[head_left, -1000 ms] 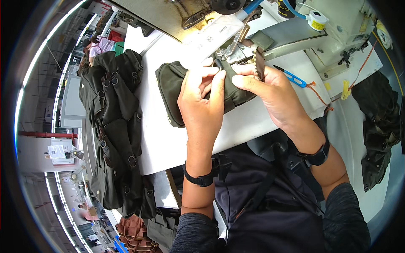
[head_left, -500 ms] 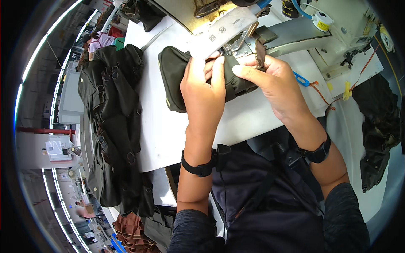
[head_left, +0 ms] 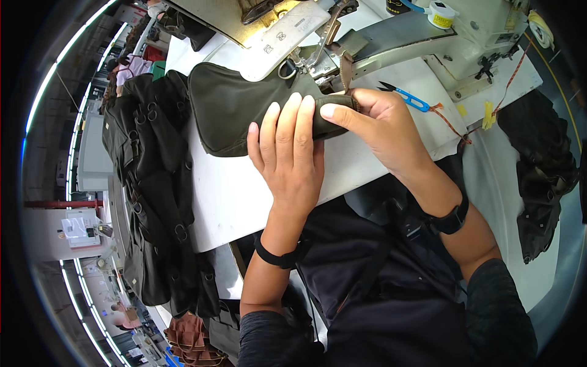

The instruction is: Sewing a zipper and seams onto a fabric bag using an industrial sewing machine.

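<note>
The dark green fabric pouch [head_left: 244, 110] lies on the white counter [head_left: 244, 196] under the sewing machine [head_left: 318, 37], probably soft and light, so the left hand [head_left: 287, 153] presses it flat with open grip while the right hand [head_left: 379, 122] pinches its folded edge.

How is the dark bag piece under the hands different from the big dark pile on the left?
The fabric piece lies flat on the white table; the pile of bags hangs heaped over the table's left edge. The piece is a single smooth panel; the pile is many pieces with straps and metal rings. The left hand presses on the piece and the right hand pinches its edge; nothing touches the pile. Both look the same dark olive cloth.
</note>
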The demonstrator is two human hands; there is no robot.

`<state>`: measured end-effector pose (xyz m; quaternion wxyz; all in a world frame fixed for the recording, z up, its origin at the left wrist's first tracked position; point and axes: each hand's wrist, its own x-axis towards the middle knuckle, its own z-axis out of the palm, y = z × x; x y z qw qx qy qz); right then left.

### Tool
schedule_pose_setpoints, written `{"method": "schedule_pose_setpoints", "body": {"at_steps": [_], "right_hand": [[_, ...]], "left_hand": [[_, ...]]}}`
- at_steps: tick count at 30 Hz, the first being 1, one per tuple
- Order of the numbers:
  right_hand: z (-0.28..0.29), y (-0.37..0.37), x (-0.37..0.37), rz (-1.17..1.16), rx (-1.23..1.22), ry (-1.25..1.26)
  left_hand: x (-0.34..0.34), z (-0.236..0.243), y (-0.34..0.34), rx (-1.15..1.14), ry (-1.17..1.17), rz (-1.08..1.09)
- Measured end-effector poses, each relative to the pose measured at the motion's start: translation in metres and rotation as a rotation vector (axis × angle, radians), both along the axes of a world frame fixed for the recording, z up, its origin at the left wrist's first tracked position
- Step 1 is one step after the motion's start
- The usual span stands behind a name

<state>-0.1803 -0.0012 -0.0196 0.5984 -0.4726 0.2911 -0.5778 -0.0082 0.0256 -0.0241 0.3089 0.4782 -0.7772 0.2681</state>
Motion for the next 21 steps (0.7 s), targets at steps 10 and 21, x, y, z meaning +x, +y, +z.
{"method": "schedule_pose_setpoints", "body": {"at_steps": [10, 21], "right_hand": [[0.014, -0.012, 0.005, -0.024, 0.047, -0.007], [0.025, -0.026, -0.004, -0.006, 0.105, 0.204]], "left_hand": [[0.005, 0.02, -0.016, 0.051, 0.111, -0.156], [0.01, 0.038, -0.026, 0.154, 0.11, -0.153]]}}
